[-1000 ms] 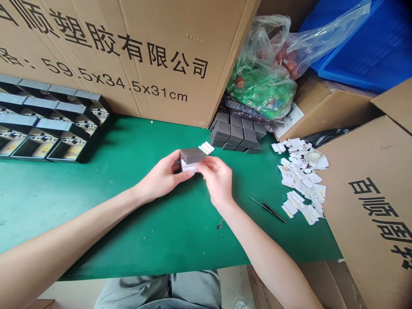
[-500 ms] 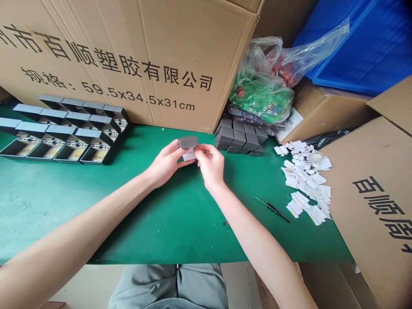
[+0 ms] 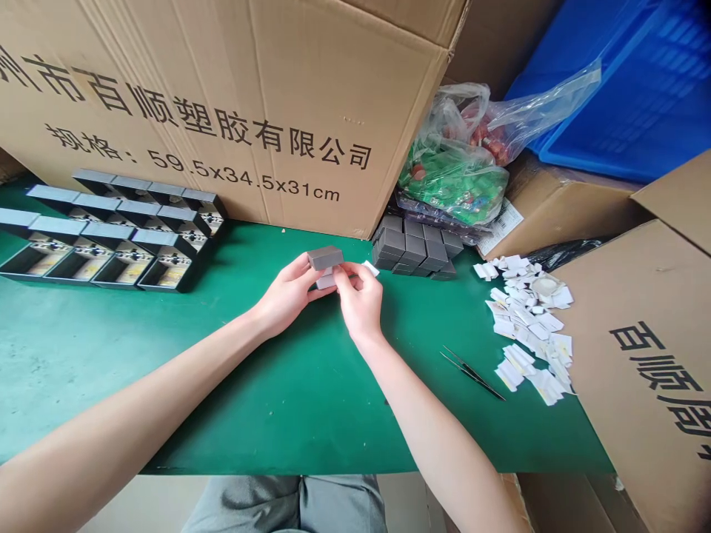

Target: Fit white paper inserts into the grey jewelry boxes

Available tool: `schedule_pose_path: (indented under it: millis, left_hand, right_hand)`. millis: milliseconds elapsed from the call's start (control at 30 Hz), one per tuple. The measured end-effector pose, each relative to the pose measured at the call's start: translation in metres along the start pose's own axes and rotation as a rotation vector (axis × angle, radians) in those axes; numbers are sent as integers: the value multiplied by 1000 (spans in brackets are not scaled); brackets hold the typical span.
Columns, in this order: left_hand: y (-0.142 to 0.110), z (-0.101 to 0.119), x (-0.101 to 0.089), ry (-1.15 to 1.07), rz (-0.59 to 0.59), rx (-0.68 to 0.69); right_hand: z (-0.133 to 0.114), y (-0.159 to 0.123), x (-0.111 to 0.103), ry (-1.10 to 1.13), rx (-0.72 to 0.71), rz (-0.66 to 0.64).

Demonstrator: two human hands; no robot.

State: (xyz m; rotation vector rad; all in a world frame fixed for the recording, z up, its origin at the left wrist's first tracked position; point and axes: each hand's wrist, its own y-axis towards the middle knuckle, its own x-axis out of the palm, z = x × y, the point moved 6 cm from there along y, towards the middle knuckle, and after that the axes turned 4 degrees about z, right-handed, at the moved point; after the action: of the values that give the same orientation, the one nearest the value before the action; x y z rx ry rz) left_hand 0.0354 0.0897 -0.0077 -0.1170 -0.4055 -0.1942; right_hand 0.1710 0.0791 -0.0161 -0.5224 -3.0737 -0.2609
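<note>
My left hand [image 3: 286,296] is closed around a small dark grey block [image 3: 325,257], held up over the bench. Under that block, between both hands, a white piece [image 3: 325,280] shows; how it joins the block is hidden by fingers. My right hand [image 3: 360,296] is pinched close against the white piece, its thumb and fingertips touching there. A white slip [image 3: 371,269] sticks out past the right fingers on the far side. Whether it is one with the white piece I cannot tell.
Stacked dark grey blocks [image 3: 416,248] stand just beyond my right hand. Tweezers [image 3: 473,372] and a pile of white slips [image 3: 530,318] lie to the right. Black open cases [image 3: 127,255] sit at left before a large carton [image 3: 238,111]. Bagged green and red parts [image 3: 455,181] lie behind.
The view has tilted slightly, so the scene sits lower. A white slip now shows beyond my right fingers. My left hand keeps its hold on the grey block.
</note>
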Motion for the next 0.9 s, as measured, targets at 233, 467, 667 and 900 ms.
schedule_pose_path:
  millis: [233,467,667,900]
  left_hand:
    - [1,-4,-4,-6,27,-27]
    - [4,-7,-8,-18,38,-59]
    - [5,-8,-9,28,-36,-46]
    - [6,-6,-6,64,-68,12]
  right_hand:
    - [-4,-2,0,-55,-52,-4]
    - [-7,-1,0,-121,-161,-21]
    - [-1,-1,-3,-71,-106,1]
    - [4,-2,-2,12,-23,0]
